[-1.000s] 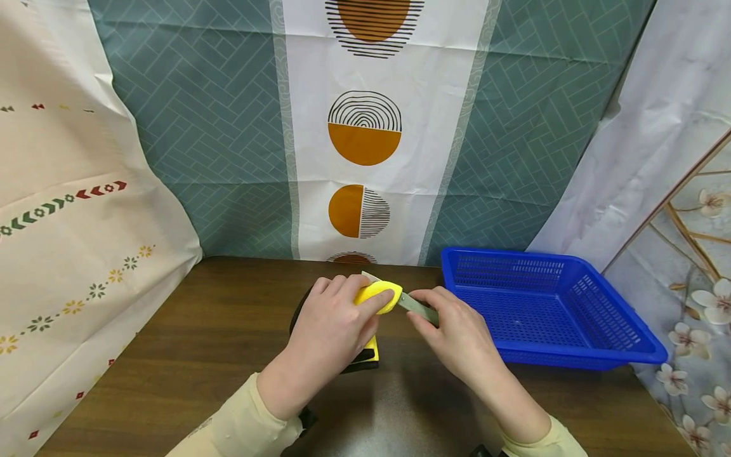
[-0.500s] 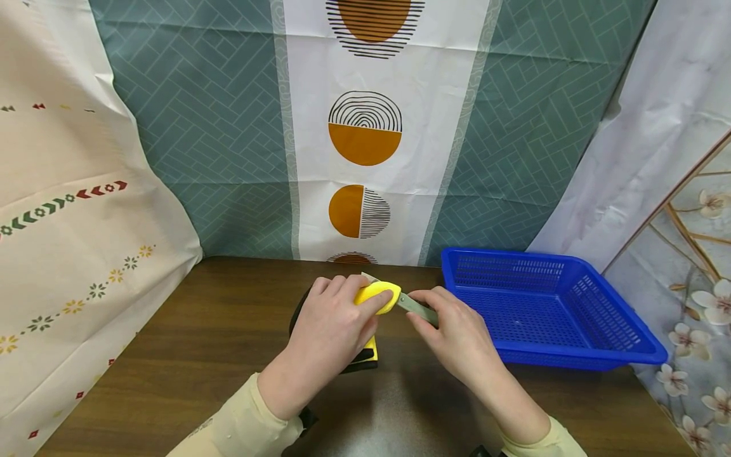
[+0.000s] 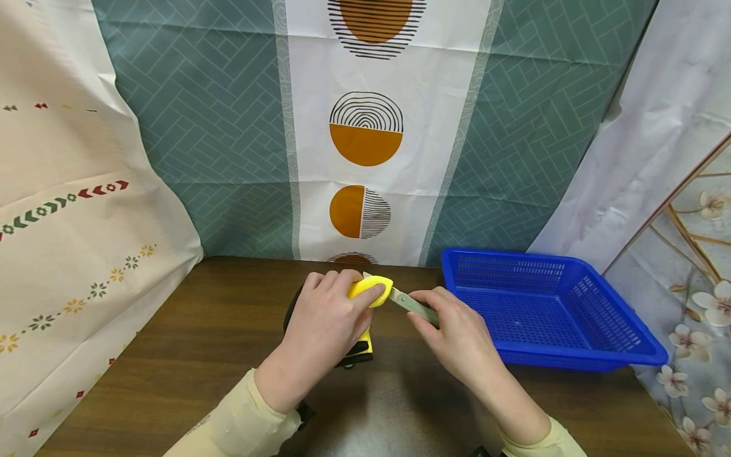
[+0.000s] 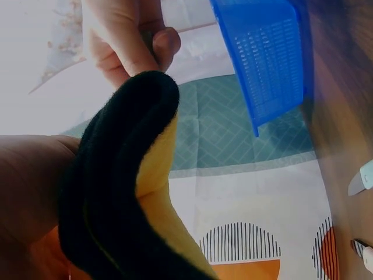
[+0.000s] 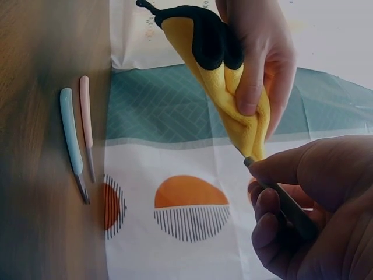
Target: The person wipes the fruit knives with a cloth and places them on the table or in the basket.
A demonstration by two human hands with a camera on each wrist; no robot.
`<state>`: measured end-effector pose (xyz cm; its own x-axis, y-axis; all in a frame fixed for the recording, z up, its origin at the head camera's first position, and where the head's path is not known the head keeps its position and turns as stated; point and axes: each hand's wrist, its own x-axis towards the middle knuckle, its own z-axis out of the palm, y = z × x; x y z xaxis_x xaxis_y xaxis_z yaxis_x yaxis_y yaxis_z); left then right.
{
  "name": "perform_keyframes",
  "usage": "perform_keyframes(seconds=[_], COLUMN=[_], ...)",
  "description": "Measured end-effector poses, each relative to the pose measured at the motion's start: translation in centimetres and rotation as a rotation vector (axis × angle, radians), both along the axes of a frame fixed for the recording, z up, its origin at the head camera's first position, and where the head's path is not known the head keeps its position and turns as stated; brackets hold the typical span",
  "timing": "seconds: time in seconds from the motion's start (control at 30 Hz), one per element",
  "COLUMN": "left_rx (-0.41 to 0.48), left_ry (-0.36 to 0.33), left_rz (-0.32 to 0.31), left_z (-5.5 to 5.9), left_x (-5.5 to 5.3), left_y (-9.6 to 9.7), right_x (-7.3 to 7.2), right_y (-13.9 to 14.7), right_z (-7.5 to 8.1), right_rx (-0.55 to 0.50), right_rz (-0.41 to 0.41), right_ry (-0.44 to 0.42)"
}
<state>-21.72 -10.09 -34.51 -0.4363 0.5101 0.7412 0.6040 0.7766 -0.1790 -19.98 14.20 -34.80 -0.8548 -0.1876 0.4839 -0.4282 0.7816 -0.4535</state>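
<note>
My left hand [image 3: 325, 317] pinches a folded yellow cloth [image 3: 365, 284] with black trim around the blade of a small knife [image 3: 415, 309]. The rest of the cloth hangs below that hand. A pale blade tip shows past the cloth's far side, and a short stretch of blade shows near the handle. My right hand [image 3: 459, 327] grips the grey-green handle between thumb and curled fingers. In the right wrist view, the cloth [image 5: 224, 105] is bunched over the blade just ahead of the handle [image 5: 291, 213]. Most of the blade is hidden.
A blue plastic basket [image 3: 571, 355] stands on the wooden table [image 3: 228, 330] at the right. In the right wrist view, a light-blue-handled knife [image 5: 70, 134] and a pink-handled tool [image 5: 85, 111] lie side by side on the table. Patterned fabric hangs behind and at both sides.
My left hand has slid the cloth slightly left along the blade, away from the handle, so more blade shows beside it. My right hand and the handle have stayed put.
</note>
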Motion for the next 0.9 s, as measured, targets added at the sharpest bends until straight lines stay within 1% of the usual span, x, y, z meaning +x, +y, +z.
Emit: perform_keyframes(seconds=[0.1,0.4,0.57,0.73,0.9], left_rx=[0.004,0.036,0.033,0.048,0.051], left_ry=[0.008,0.002,0.011,0.023,0.002], left_rz=[0.009,0.027,0.051,0.056,0.077], left_z=[0.0,0.2,0.2,0.3,0.3], left_x=[-0.2,-0.9,-1.4,-1.7,-2.2], left_y=[-0.2,-1.0,-1.5,-2.0,-2.6], right_x=[0.0,0.1,0.1,0.1,0.0], right_y=[0.0,0.1,0.0,0.1,0.1], right_z=[0.0,0.0,0.0,-0.1,-0.1], right_rx=[0.002,0.000,-0.001,0.002,0.001], right_rz=[0.002,0.004,0.004,0.002,0.002], right_ry=[0.006,0.011,0.006,0.007,0.007])
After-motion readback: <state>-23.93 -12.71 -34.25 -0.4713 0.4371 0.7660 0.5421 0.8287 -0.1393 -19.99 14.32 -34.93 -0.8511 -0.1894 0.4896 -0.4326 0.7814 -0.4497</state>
